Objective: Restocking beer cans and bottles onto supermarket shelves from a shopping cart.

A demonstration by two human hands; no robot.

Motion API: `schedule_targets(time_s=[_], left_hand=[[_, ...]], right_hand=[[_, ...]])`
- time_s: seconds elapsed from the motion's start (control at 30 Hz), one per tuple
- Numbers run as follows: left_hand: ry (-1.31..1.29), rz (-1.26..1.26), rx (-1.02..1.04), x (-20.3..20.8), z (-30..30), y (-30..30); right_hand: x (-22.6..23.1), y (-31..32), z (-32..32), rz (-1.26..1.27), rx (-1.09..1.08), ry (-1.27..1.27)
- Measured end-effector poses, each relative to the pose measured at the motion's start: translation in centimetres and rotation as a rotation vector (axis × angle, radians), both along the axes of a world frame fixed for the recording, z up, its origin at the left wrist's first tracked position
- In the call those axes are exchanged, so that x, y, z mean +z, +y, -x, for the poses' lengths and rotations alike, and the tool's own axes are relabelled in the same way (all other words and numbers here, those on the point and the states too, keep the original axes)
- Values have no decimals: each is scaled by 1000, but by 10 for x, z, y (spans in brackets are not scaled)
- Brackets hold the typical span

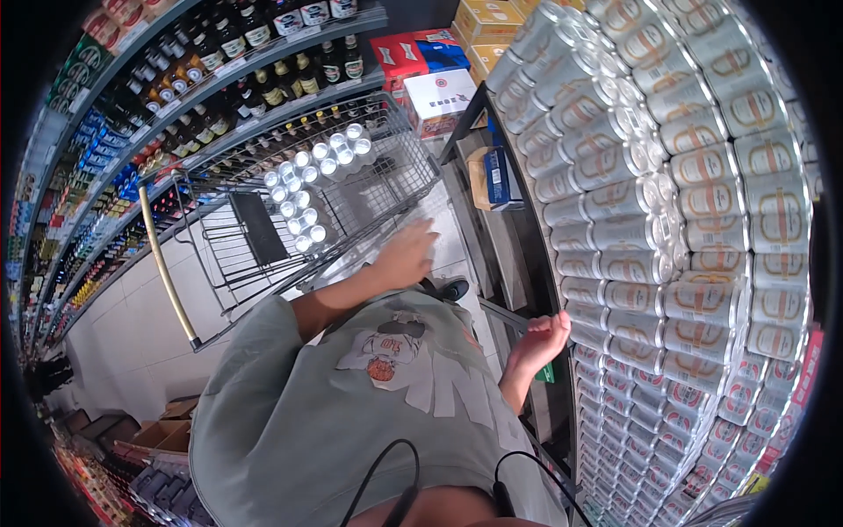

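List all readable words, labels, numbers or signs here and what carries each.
Print shows, wording not copied:
Silver cans, right: oval orange-and-white labels.
Lower silver cans: red marks.
Red strip, far right: pale characters.
Red carton: white emblem.
White carton: print too small to read.
Shelf bottles: labels too small to read.
T-shirt: print too small to read.

The cart (pixel 257 227) stands ahead to your left with cans (pixel 306 175) inside, bottle shelves (pixel 198 86) beyond it; stacked cans (pixel 702 189) rise on your right.
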State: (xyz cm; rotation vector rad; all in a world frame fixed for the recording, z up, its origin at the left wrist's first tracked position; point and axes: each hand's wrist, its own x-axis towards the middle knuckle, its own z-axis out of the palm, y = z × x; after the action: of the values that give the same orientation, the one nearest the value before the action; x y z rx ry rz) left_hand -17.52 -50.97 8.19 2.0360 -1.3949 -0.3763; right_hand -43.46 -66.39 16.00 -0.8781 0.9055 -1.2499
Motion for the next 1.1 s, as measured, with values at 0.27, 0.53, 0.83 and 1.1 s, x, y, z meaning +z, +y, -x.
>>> schedule_targets(time_s=[0.27, 0.53, 0.83, 1.1], left_hand=[[-251, -232, 879, -39, -99, 251], [-197, -130, 1535, -36, -120, 347], [457, -85, 1672, -70, -168, 389], [467, -121, 1653, -53, -194, 390]], right_hand=[[-26, 83, -143, -194, 739, 6], [-47, 101, -251, -24, 1194, 288], [-146, 40, -429, 1303, 1453, 804], [-258, 6, -573, 1803, 1636, 1182]])
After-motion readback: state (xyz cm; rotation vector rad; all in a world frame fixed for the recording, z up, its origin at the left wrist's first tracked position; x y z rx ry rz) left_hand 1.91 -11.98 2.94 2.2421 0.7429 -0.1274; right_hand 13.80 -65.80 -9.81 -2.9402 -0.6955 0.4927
